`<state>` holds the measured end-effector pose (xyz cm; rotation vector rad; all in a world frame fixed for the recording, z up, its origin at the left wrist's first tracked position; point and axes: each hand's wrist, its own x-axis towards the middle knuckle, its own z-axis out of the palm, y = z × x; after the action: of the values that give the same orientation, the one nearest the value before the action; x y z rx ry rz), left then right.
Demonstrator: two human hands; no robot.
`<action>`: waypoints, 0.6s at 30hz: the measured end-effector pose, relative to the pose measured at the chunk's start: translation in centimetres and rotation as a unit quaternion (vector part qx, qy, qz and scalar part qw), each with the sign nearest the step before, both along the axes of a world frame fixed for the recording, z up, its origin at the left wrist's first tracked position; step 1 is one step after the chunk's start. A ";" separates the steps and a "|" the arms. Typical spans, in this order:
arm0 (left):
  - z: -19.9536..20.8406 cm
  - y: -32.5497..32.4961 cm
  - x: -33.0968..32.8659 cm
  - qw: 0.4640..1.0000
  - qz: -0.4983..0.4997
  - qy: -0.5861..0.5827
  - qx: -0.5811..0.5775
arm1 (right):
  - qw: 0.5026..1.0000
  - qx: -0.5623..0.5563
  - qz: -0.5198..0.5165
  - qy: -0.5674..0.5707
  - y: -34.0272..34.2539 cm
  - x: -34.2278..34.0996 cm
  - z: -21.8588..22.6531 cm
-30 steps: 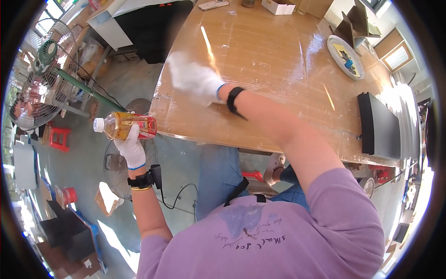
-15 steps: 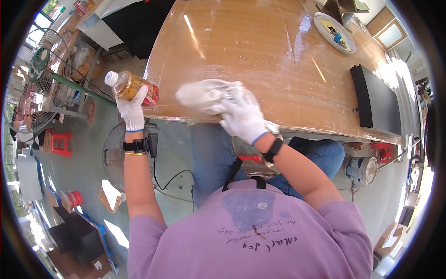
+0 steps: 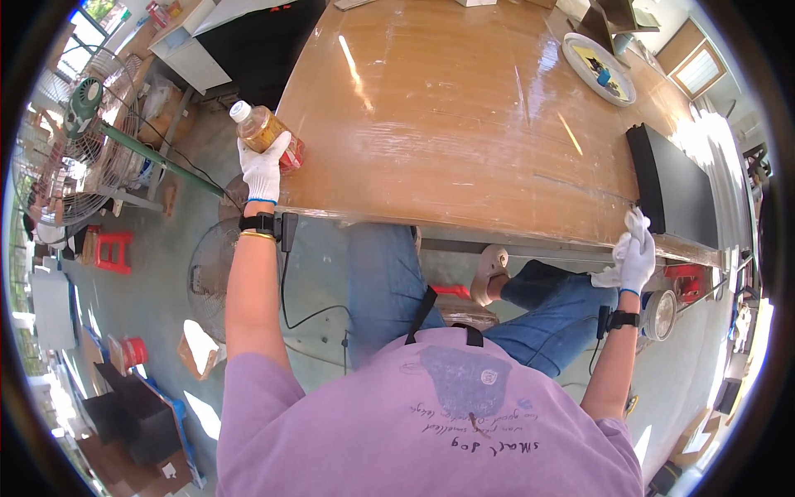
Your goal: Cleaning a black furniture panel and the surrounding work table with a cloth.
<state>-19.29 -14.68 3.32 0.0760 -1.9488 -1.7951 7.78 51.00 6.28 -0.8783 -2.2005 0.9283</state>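
My left hand (image 3: 262, 172), in a white knit glove, grips a clear plastic bottle (image 3: 260, 131) over the table's left edge. The bottle has a white cap, amber contents and a red label low down; it tilts with the cap to the upper left. At the table's front right edge is my right hand (image 3: 637, 263), gloved in white too. Its fingers are closed on a white cloth (image 3: 607, 277), part of which hangs beside my knee. The brown tabletop (image 3: 447, 124), shiny under clear film, spreads between the two hands.
A flat black box (image 3: 671, 186) lies on the table just beyond my right hand. Farther back stands a round white tray (image 3: 617, 93) with a small blue thing in it. A green pedestal fan (image 3: 83, 108) is at the left, a bucket (image 3: 660, 315) on the floor at right.
My right hand has swept the cloth from the table's middle to its front right edge. The left hand still holds the bottle, slightly farther right in view. My right leg has shifted.
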 end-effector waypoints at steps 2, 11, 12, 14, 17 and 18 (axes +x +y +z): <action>-0.1 0.7 0.0 1.000 -0.002 -0.001 -0.027 | 0.994 0.055 0.094 0.008 -7.0 -3.8 2.8; -1.0 1.7 0.0 0.999 -0.038 -0.002 0.028 | 0.687 0.221 0.687 0.087 -37.9 -20.0 -0.8; -0.3 3.5 -0.1 0.995 -0.066 -0.025 0.077 | 0.668 0.268 0.687 0.101 -38.8 -22.5 -3.0; -0.8 3.0 0.0 0.998 -0.044 -0.029 0.037 | 0.670 0.297 0.662 0.155 -40.3 -26.2 -4.5; -1.7 1.3 1.3 0.999 -0.019 -0.017 -0.043 | 0.665 0.387 0.634 -0.072 -38.9 -32.0 -2.8; -0.7 1.8 2.3 0.997 -0.039 -0.065 -0.015 | 0.661 0.398 0.620 -0.141 -36.9 -34.1 -2.3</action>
<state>-17.00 -12.91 2.58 0.1112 -2.0956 -1.8516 -26.32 14.07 3.99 1.1418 -2.9399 0.1169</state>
